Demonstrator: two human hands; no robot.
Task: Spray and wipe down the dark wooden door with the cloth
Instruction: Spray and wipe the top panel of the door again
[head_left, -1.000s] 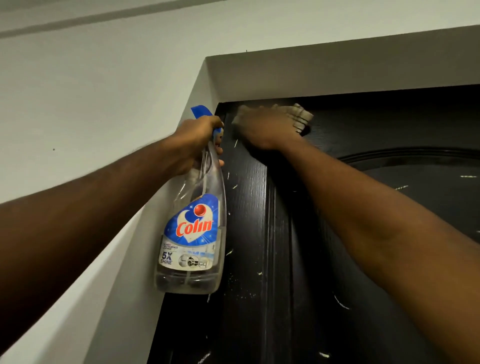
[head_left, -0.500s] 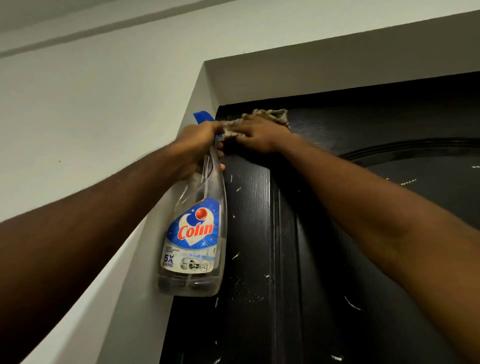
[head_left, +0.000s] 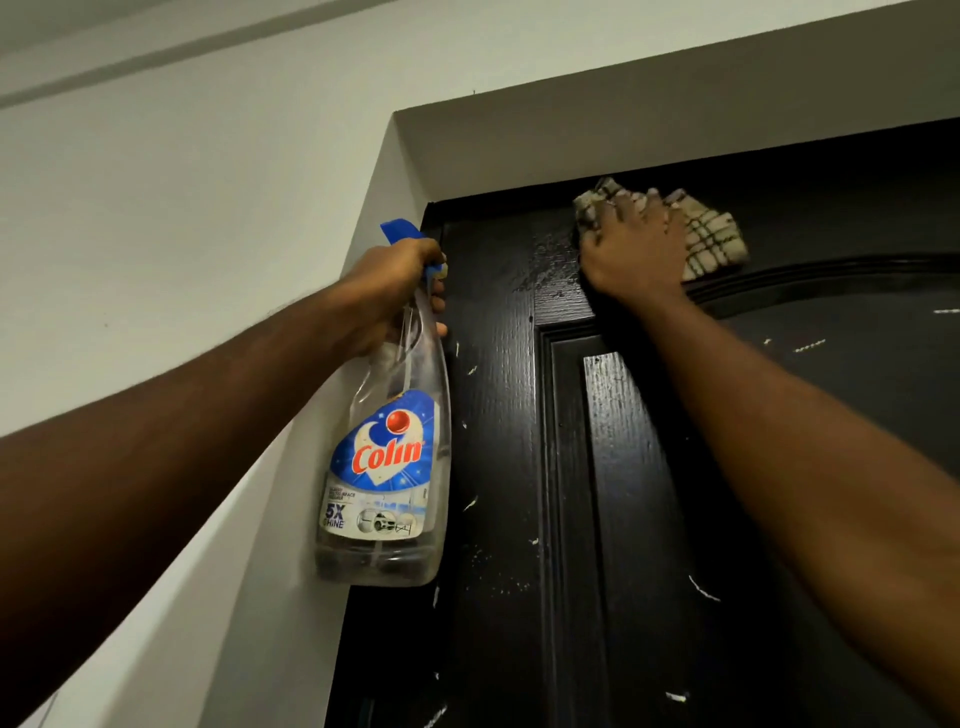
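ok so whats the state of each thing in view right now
spray bottle: upright, gripped at the neck by the left hand
cloth: checked, pressed against the top of the door under the right hand
door: wet sheen beside the cloth, white flecks lower down

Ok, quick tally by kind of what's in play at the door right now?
Colin spray bottle: 1
Checked cloth: 1
Dark wooden door: 1
Hands: 2 (left hand, right hand)
Total: 5
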